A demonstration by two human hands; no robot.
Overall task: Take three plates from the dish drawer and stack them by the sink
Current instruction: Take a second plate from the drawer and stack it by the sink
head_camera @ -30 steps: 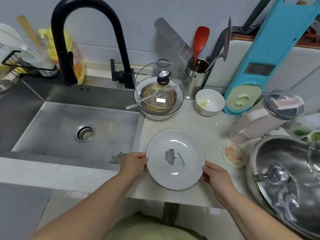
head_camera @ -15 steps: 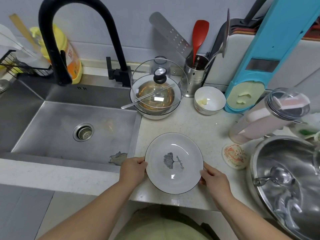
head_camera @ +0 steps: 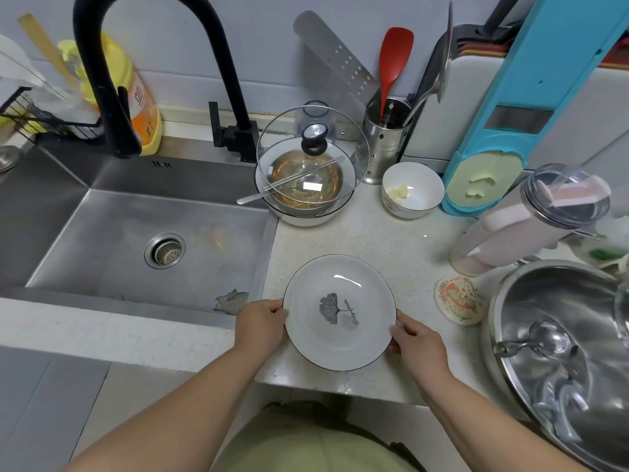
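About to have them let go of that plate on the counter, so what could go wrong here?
1. The white plate sits close to the counter's front edge, so a nudge could tip it off.
2. The left hand and right hand grip opposite rims; uneven release could slide it toward the sink.

A lidded glass pot (head_camera: 304, 185), a small white bowl (head_camera: 412, 190), a steel utensil holder (head_camera: 384, 141) and a black faucet (head_camera: 143, 63) line the worktop (head_camera: 391, 240).
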